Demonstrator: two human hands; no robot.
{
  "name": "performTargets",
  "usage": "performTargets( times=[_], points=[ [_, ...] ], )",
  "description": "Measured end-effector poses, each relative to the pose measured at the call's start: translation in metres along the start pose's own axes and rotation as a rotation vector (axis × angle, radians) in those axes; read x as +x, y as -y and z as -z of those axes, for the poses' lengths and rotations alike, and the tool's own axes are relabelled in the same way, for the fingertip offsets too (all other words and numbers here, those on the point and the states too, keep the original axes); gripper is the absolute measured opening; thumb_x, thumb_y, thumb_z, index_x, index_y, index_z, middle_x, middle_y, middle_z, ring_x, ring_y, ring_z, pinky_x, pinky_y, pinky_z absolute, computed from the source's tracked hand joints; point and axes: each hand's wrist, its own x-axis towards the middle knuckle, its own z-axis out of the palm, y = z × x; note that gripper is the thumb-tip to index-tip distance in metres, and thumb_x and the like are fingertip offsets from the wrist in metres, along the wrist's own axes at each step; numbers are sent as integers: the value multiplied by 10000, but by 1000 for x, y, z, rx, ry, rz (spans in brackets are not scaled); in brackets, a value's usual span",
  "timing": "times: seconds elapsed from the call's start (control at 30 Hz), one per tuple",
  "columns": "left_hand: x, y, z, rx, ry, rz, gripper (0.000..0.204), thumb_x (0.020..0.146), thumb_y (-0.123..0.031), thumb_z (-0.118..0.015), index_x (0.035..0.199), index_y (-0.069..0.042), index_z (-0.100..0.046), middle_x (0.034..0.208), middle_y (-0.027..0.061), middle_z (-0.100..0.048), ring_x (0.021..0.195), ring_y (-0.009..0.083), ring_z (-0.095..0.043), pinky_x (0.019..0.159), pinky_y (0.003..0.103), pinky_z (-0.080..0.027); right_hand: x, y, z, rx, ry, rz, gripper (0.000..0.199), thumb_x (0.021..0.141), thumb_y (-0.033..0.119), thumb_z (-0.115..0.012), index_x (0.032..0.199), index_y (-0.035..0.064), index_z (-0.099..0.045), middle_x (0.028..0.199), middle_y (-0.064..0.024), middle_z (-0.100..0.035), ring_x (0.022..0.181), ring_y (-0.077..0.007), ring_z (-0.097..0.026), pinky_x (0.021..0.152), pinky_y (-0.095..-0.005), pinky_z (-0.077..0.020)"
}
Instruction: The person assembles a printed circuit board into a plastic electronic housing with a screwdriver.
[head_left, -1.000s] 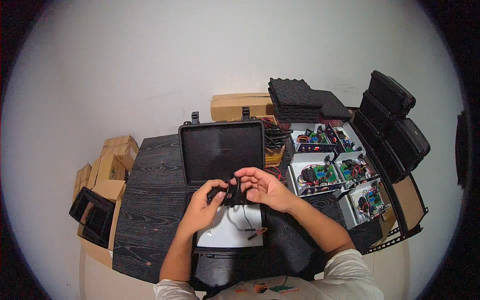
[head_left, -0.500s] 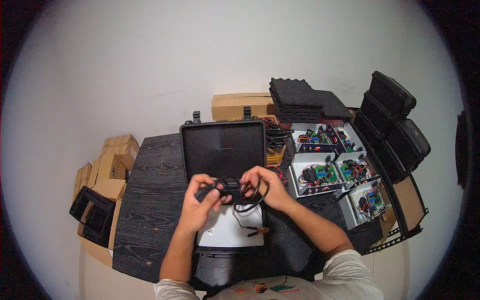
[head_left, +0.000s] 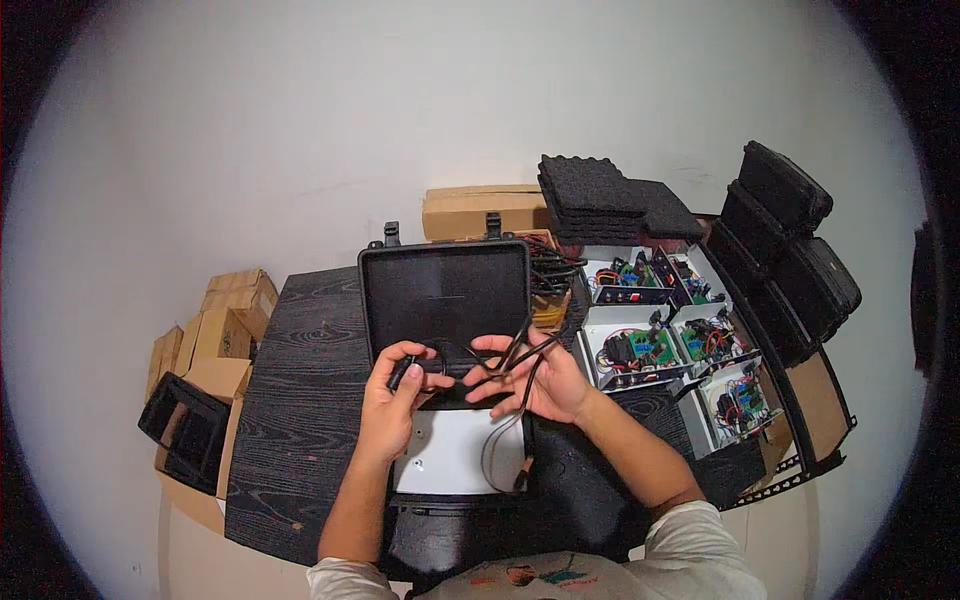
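Above an open black hard case [head_left: 445,296], both of my hands hold parts of one thin black cable [head_left: 515,352]. My left hand [head_left: 393,410] is closed, pinching a short black cylindrical end of the cable between thumb and fingers. On the other side, my right hand [head_left: 548,380] has its fingers partly spread, with loops of the cable running over and between them. Thin leads hang below it to a small clip [head_left: 521,478], blurred, near the right edge of a white panel [head_left: 450,455] in the case's base. The raised lid leans away from me.
Several white open housings [head_left: 630,345] with green circuit boards and wires lie to the right. Behind them are stacked black foam sheets [head_left: 595,195]. Black cases [head_left: 785,225] are piled at the far right. Cardboard boxes [head_left: 222,335] stand left of the dark wood-grain table [head_left: 300,400].
The cable bundle has been loosened and spread between my hands. My right hand's fingers have opened wider under the loops, and the clip now hangs lower.
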Motion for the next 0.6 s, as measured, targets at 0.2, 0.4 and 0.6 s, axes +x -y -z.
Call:
performTargets(
  times=[0.2,0.4,0.6],
  points=[
    [6,0,4,-150,-124,-116,319,1089,-201,-539,1378,-91,-464,1258,110,-590,977,174,-702,872,392,-638,-3,-15,3,-82,-324,250,431,1098,337,-342,1442,102,-453,1055,-120,-666,1033,-345,-696,883,-535,-598],
    [3,-3,-5,-151,-91,-22,361,1093,-207,-526,1421,-98,-420,1303,119,-573,1021,199,-692,862,376,-648,2,-24,6,-105,-114,340,241,1067,234,-383,1120,61,-543,1093,-197,-678,1113,-301,-656,1062,-457,-483],
    [-3,2,-10,28,163,85,491,1074,-130,-547,1527,-64,-368,1420,120,-533,1071,164,-655,944,330,-585,-1,-27,-24,-29,1,265,405,1107,384,-376,1096,26,-564,1402,-269,-560,1331,-340,-538,1140,-513,-418]
  ],
)
